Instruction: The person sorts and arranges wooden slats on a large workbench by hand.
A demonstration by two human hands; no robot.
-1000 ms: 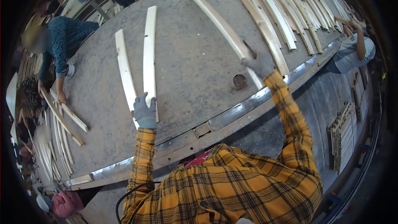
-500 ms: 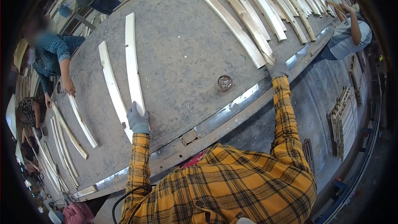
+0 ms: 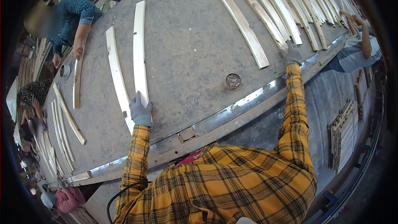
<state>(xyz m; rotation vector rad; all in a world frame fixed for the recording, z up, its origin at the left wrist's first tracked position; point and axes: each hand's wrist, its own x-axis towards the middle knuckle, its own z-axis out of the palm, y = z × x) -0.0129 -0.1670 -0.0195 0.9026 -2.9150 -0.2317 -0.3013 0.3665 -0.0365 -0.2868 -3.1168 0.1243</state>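
Note:
My left hand (image 3: pixel 141 110), in a grey glove, grips the near end of a pale wooden strip (image 3: pixel 139 54), its fingers over the wood. A second pale strip (image 3: pixel 116 70) lies just left of it, its near end close to my wrist. Out to the right, my gloved right hand (image 3: pixel 293 54) is closed on the near end of another long wooden strip (image 3: pixel 263 16); its fingertips are partly hidden. Between that strip and my left hand lies a separate strip (image 3: pixel 240 23) with a brownish edge. A small round container (image 3: pixel 233 81) stands on the table (image 3: pixel 186 58) between my hands.
More strips (image 3: pixel 306 8) lie side by side at the far right, near a person in a pale shirt (image 3: pixel 360 52). At the left, a person in a blue patterned top (image 3: pixel 76 10) holds a strip (image 3: pixel 77 79). Stacked slats (image 3: pixel 344 137) stand below the metal-edged table.
The strip in my right hand has shifted right, widening its gap from the brownish-edged strip. At the left, the other person's strip has turned more upright in view. My view has shifted slightly.

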